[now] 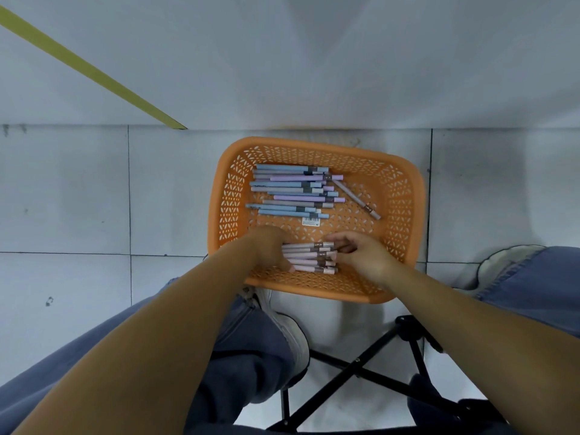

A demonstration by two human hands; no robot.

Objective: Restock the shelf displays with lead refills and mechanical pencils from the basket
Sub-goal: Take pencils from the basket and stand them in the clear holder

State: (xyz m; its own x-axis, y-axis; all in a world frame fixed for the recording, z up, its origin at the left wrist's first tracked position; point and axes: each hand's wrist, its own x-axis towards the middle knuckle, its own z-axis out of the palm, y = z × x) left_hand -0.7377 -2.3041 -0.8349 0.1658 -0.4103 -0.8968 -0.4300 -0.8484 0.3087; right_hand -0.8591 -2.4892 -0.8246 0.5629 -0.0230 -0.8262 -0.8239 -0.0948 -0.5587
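Observation:
An orange perforated basket (405, 196) sits on the tiled floor below me. At its far side lies a pile of blue, grey and lilac mechanical pencils (292, 191), with one grey pencil (356, 199) lying apart at a slant. Near the basket's front edge, a bundle of several pale lilac pencils (309, 257) is held between both hands. My left hand (271, 246) grips the bundle's left ends. My right hand (361, 254) pinches the right, capped ends with its fingertips.
A small barcode label (310, 221) lies on the basket floor. My legs in blue jeans and white shoes (290, 337) flank the basket. A black folding stool frame (361, 368) stands beneath me. A white shelf base with a yellow strip (94, 73) rises ahead.

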